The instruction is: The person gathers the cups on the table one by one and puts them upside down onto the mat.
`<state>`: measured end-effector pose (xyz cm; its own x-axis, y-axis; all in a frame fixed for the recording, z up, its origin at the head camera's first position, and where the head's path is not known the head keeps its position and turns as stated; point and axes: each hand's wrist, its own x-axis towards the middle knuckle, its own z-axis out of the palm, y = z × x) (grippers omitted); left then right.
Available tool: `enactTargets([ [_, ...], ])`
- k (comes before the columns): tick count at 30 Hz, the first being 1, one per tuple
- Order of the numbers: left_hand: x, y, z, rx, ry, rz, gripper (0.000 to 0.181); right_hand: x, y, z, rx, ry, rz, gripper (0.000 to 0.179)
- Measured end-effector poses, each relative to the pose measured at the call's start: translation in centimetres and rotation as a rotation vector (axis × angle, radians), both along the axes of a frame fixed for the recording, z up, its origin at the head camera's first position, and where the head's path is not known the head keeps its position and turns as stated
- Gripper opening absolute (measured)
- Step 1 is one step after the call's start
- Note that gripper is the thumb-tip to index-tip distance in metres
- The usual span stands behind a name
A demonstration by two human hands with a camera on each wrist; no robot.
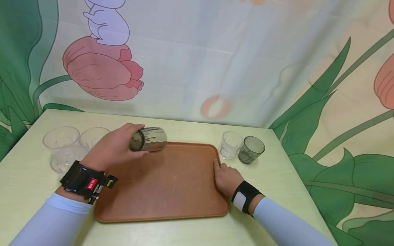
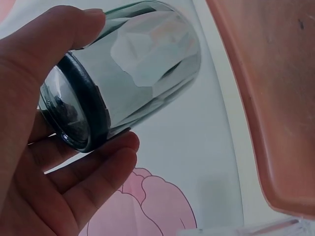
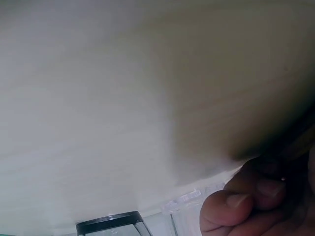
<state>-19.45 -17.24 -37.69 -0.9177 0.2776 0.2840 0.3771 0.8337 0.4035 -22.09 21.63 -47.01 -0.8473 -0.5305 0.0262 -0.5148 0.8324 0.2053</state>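
Observation:
My left hand [image 1: 118,147] grips a smoky grey drinking glass [image 1: 154,139] near its thick dark base, above the far left part of a brown tray [image 1: 166,181]. The glass lies sideways in the air, its mouth facing right. In the left wrist view, thumb and fingers [image 2: 118,157] sit on opposite sides of the glass [image 2: 147,69]. Over at the tray's right rim, my right hand [image 1: 227,178] holds the edge, index finger [image 1: 217,164] lying along it. The right wrist view shows that hand's curled fingers [image 3: 229,209], with the tray itself out of sight.
Beyond the tray's right corner, a clear glass [image 1: 230,145] stands beside a second smoky glass [image 1: 250,149]. Several clear glasses [image 1: 61,138] cluster at the left, partly behind my left arm. A printed curtain [image 1: 184,68] hangs behind the pale table [image 1: 277,191].

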Motion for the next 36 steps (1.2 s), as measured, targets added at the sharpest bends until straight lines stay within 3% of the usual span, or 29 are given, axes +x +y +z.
enactTargets([
  [6,0.1,-0.4,0.4,-0.036,-0.043,0.014,0.084,0.2,-0.2,0.3,0.023,0.020,-0.004,0.047],
  [13,0.1,-0.6,0.4,-0.085,-0.098,0.031,0.085,-0.1,0.0,-0.6,0.054,0.059,-0.001,0.047],
  [20,-0.2,-1.0,0.1,-0.126,-0.080,0.047,0.084,0.0,0.0,-0.5,0.047,0.102,0.020,0.046],
  [29,-0.4,-1.2,0.4,-0.146,-0.084,0.058,0.084,-0.1,-0.1,-0.5,0.071,0.050,-0.015,0.049],
  [36,-0.7,-1.5,0.4,-0.164,-0.071,0.046,0.081,0.1,-0.2,-0.1,0.073,0.061,-0.008,0.048],
])
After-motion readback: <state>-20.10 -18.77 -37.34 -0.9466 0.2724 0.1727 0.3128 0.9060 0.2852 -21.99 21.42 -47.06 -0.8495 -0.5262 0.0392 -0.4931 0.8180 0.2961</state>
